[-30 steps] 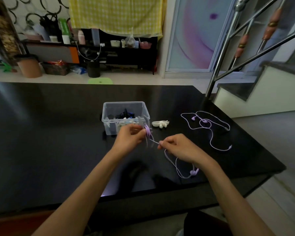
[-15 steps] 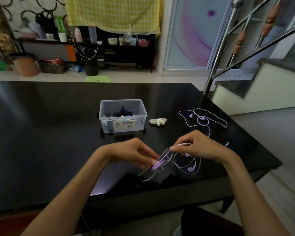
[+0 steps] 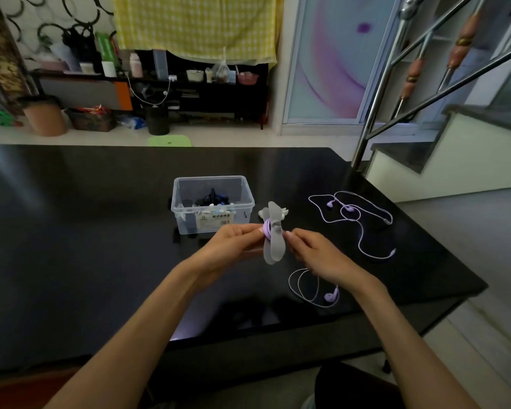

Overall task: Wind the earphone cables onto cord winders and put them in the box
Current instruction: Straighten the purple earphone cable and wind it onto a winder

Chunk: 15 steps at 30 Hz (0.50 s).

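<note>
Lilac cable rings the grey winder's waist — earbud dangling.

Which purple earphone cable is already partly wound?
The purple cable held between both hands, wrapped around the grey winder; the other cable lies loose at right.

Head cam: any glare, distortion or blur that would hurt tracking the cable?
Head view: wide-angle bending bows the steel stair railing and the far edge of the glossy black table; a bright glare patch sits on the table's near edge. The room is dim, yet the thin lilac earphone cable reads clearly on black. Both hands, left hand and right hand, look sharp; the grey cord winder is slightly soft.
</note>
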Each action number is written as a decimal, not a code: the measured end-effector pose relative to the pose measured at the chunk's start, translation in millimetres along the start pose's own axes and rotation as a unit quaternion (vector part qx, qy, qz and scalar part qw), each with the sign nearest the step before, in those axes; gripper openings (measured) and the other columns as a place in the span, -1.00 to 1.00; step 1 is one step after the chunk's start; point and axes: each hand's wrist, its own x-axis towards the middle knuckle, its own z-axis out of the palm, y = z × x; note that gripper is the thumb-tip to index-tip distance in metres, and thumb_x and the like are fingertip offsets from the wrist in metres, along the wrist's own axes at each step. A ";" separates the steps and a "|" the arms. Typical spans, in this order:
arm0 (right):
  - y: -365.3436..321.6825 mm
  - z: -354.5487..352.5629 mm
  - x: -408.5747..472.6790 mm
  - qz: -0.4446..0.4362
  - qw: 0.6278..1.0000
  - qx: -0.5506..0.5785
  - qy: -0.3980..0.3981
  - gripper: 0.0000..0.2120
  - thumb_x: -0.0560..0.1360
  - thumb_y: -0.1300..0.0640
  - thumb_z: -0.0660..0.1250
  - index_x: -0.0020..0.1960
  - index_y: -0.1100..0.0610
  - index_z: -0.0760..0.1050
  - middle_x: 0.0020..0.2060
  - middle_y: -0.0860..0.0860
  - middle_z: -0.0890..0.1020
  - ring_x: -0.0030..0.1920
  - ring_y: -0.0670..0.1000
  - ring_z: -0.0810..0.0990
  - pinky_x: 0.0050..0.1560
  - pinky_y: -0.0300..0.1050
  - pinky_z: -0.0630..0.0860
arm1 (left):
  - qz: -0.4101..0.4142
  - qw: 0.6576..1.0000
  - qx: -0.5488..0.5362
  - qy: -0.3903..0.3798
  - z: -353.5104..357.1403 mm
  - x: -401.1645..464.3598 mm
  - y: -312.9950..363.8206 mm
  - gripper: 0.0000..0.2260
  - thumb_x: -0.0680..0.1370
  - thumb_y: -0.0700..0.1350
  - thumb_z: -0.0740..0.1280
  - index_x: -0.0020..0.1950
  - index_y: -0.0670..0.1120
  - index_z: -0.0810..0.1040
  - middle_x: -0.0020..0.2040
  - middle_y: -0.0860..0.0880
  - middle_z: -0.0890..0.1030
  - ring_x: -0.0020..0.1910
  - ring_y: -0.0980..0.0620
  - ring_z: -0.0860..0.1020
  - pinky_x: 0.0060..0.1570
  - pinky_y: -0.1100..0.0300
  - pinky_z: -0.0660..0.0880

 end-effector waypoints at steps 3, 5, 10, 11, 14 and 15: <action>2.4 8.4 2.9 -0.010 0.998 -0.061 0.024 -0.59 0.60 -0.09 0.10 -0.16 0.22 0.45 -0.35 0.02 0.45 -0.35 -0.06 0.37 -0.26 -0.12 0.32 | -0.008 0.997 -0.059 0.040 3.8 3.9 -5.1 -0.80 0.60 -0.14 0.22 0.10 -0.12 0.61 -0.07 0.00 0.71 -0.07 0.16 0.66 -0.15 0.39 0.53; 2.2 9.7 3.5 -0.003 0.997 -0.080 0.023 -0.63 0.61 -0.07 0.10 -0.21 0.17 0.43 -0.37 0.01 0.44 -0.36 -0.06 0.35 -0.28 -0.12 0.29 | -0.036 0.993 -0.104 0.053 4.3 6.4 -6.6 -0.80 0.60 -0.18 0.22 0.14 -0.18 0.58 -0.09 -0.03 0.70 -0.13 0.14 0.66 -0.15 0.33 0.58; 2.0 -0.3 4.2 0.043 0.999 0.021 -0.006 -0.68 0.63 0.09 0.07 -0.27 0.10 0.41 -0.50 -0.10 0.36 -0.55 -0.20 0.31 -0.48 -0.36 0.23 | -0.126 0.973 -0.190 0.026 1.9 7.6 0.0 -0.84 0.59 -0.22 0.21 0.03 -0.19 0.58 -0.13 -0.08 0.70 -0.18 0.08 0.67 -0.07 0.21 0.59; 1.7 -2.3 3.6 0.053 0.997 0.047 -0.021 -0.68 0.63 0.10 0.06 -0.27 0.09 0.40 -0.52 -0.12 0.33 -0.60 -0.21 0.28 -0.55 -0.38 0.19 | -0.139 0.972 -0.191 0.010 1.3 7.0 0.9 -0.83 0.60 -0.22 0.20 0.01 -0.19 0.58 -0.13 -0.08 0.70 -0.18 0.06 0.67 -0.08 0.20 0.59; -1.2 -5.5 2.1 0.059 0.992 0.092 -0.057 -0.68 0.63 0.11 0.05 -0.26 0.10 0.39 -0.54 -0.12 0.29 -0.60 -0.20 0.19 -0.58 -0.37 0.12 | -0.140 0.972 -0.188 -0.006 1.0 5.3 1.8 -0.82 0.61 -0.22 0.18 0.00 -0.18 0.57 -0.11 -0.08 0.69 -0.10 0.04 0.65 -0.04 0.16 0.59; -2.0 -5.9 1.5 0.056 0.992 0.098 -0.064 -0.69 0.63 0.10 0.06 -0.25 0.10 0.38 -0.54 -0.11 0.28 -0.59 -0.19 0.18 -0.57 -0.36 0.11 | -0.133 0.973 -0.187 -0.004 1.1 5.3 1.2 -0.82 0.61 -0.21 0.18 0.00 -0.17 0.58 -0.09 -0.07 0.69 -0.06 0.03 0.63 0.01 0.12 0.58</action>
